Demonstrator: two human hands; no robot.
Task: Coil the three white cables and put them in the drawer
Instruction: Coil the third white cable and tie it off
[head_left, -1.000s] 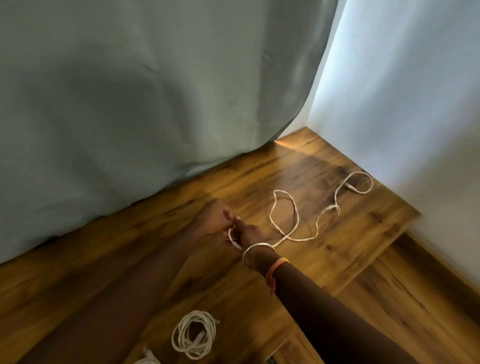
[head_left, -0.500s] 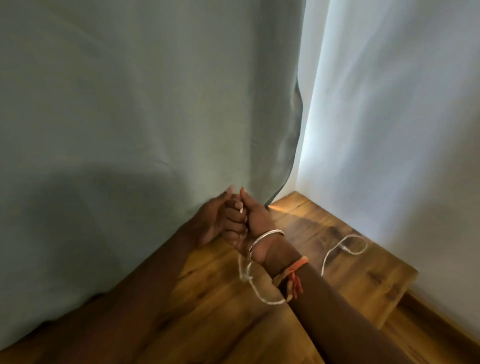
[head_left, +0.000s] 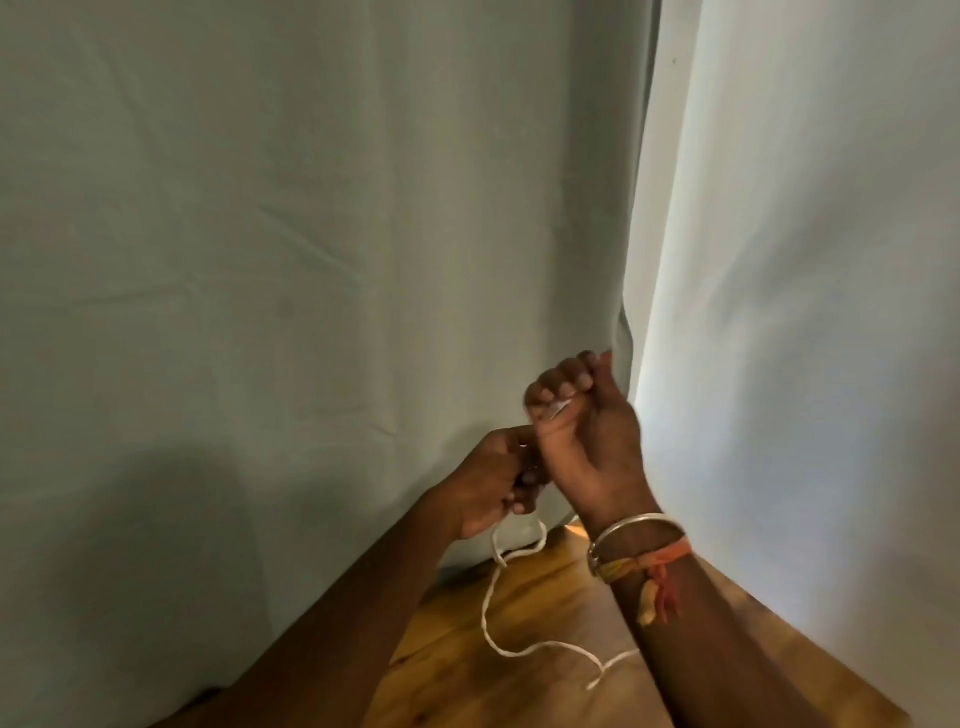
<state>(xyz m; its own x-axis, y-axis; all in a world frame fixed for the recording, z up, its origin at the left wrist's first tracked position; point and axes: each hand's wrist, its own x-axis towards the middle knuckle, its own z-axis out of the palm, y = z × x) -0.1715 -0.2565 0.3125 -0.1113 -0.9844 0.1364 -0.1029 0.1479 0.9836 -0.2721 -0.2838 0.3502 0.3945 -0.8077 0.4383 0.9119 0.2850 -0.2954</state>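
Since a second ago we've raised both hands: our right hand (head_left: 587, 431) curls its fingers round the cable (head_left: 485, 618) end, our left hand (head_left: 488, 483) apparently pinches it below, slack trailing onto the table (head_left: 519, 691). Coiling has begun.

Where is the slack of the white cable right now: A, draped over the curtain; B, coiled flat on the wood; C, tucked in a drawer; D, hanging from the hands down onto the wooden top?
D: the white cable drops from the left hand, just below the raised right hand, and trails loose across the wooden top.
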